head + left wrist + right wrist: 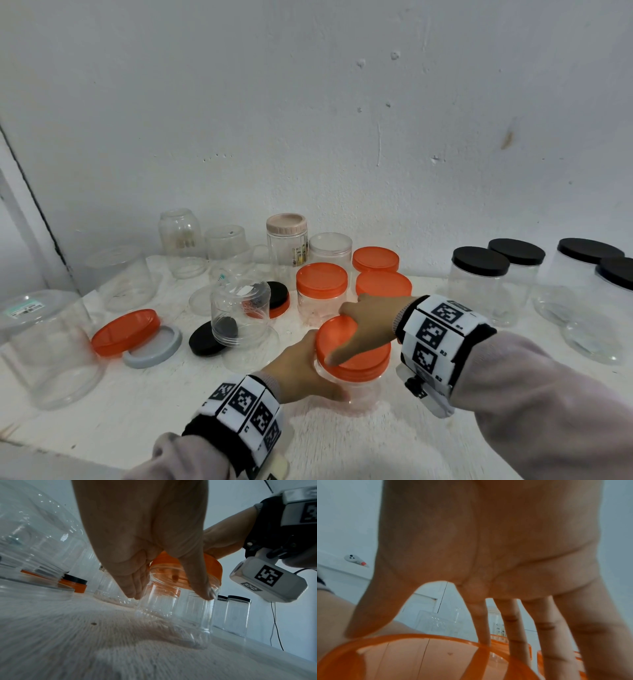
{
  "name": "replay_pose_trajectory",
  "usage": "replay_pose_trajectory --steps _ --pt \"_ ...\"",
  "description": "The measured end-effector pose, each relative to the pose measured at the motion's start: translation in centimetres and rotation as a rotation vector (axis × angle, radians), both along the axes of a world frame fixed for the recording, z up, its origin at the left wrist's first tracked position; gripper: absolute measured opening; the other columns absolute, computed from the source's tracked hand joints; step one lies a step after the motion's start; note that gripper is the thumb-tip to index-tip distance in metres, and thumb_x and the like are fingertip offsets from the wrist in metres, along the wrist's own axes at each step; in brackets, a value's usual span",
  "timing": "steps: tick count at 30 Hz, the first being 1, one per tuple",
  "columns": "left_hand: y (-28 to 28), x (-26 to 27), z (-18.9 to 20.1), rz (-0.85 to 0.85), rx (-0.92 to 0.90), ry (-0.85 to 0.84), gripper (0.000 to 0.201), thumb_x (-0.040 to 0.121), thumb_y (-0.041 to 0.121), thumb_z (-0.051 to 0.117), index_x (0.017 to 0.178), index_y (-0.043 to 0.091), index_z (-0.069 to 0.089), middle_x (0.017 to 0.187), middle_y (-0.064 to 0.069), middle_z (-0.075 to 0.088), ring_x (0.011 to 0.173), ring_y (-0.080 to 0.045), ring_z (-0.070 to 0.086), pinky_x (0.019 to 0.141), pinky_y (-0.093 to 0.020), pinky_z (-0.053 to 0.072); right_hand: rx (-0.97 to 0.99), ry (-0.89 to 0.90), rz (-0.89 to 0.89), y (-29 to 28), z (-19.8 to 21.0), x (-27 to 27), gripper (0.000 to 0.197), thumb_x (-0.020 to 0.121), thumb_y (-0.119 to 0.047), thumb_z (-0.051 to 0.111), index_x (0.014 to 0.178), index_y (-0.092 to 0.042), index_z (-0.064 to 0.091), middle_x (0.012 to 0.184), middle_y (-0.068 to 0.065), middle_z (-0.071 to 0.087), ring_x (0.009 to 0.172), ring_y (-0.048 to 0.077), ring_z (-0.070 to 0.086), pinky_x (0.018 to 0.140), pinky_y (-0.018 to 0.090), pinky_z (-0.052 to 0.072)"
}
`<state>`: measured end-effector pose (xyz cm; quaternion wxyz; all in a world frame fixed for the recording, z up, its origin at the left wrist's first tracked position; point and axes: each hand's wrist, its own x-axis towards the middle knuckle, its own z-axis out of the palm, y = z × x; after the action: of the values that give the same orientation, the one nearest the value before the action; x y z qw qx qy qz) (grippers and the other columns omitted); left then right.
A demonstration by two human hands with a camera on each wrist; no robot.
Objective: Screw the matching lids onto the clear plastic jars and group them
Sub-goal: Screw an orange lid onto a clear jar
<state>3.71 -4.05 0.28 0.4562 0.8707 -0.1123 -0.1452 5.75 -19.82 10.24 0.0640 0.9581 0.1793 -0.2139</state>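
Note:
A clear plastic jar [363,390] stands near the front of the white table, with an orange lid [356,356] on its mouth. My left hand [301,370] grips the jar [173,608] by its upper wall, fingers one side and thumb the other. My right hand [370,325] grips the lid [428,658] from above, thumb at the near rim and fingers over the far rim. In the left wrist view the lid [212,566] sits slightly tilted on the jar's neck. Three jars with orange lids [322,281] stand just behind.
Four black-lidded jars [479,263] stand at the right. To the left lie a loose orange lid [126,330], a grey lid [152,349], black lids [205,339] and an upturned clear jar [239,315]. Several lidless clear jars and a pink-lidded jar [287,240] line the wall.

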Motion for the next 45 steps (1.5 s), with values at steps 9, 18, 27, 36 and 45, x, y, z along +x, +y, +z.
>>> replay_pose_trajectory --steps 9,18,27,36,45 --pt "0.0 0.0 0.0 0.003 0.013 0.000 0.106 0.060 0.027 0.090 0.143 0.024 0.026 0.138 0.005 0.048 0.127 -0.015 0.047 0.109 -0.039 0.039 0.078 0.101 0.113 0.0 0.7 0.0 0.092 0.072 -0.053 0.074 0.145 -0.050 0.018 0.150 -0.009 0.023 0.136 0.023 0.031 0.104 0.044 0.037" --pt "0.0 0.1 -0.1 0.005 -0.013 0.016 0.106 0.058 0.028 0.090 0.143 0.024 0.027 0.136 0.005 0.050 0.127 -0.016 0.047 0.109 -0.040 0.039 0.009 0.027 0.029 -0.1 -0.1 0.4 0.103 0.066 -0.080 0.059 0.150 -0.037 0.016 0.154 0.001 0.021 0.134 0.027 0.036 0.102 0.048 0.039" --pt "0.0 0.1 -0.1 0.008 -0.015 0.023 0.109 0.055 0.031 0.091 0.143 0.023 0.027 0.137 0.005 0.049 0.127 -0.016 0.047 0.109 -0.040 0.039 0.082 0.019 0.044 -0.5 -0.1 1.0 0.080 0.071 -0.066 0.061 0.142 -0.045 0.029 0.145 -0.012 0.029 0.124 0.019 0.039 0.101 0.047 0.040" --pt "0.0 0.0 0.1 -0.002 -0.023 0.030 0.114 0.048 0.039 0.089 0.143 0.024 0.028 0.137 0.006 0.049 0.127 -0.016 0.047 0.109 -0.041 0.039 0.025 0.033 0.054 -0.3 0.1 0.6 0.105 0.067 -0.075 0.064 0.151 -0.036 0.013 0.156 0.000 0.016 0.140 0.027 0.028 0.107 0.050 0.034" --pt "0.1 -0.1 0.0 -0.006 -0.030 0.022 0.120 0.037 0.049 0.086 0.141 0.025 0.030 0.133 0.008 0.053 0.124 -0.014 0.050 0.107 -0.039 0.041 0.052 -0.034 0.007 -0.2 -1.0 1.5 0.087 0.076 -0.073 0.055 0.146 -0.028 0.030 0.142 0.001 0.036 0.123 0.025 0.045 0.089 0.037 0.045"
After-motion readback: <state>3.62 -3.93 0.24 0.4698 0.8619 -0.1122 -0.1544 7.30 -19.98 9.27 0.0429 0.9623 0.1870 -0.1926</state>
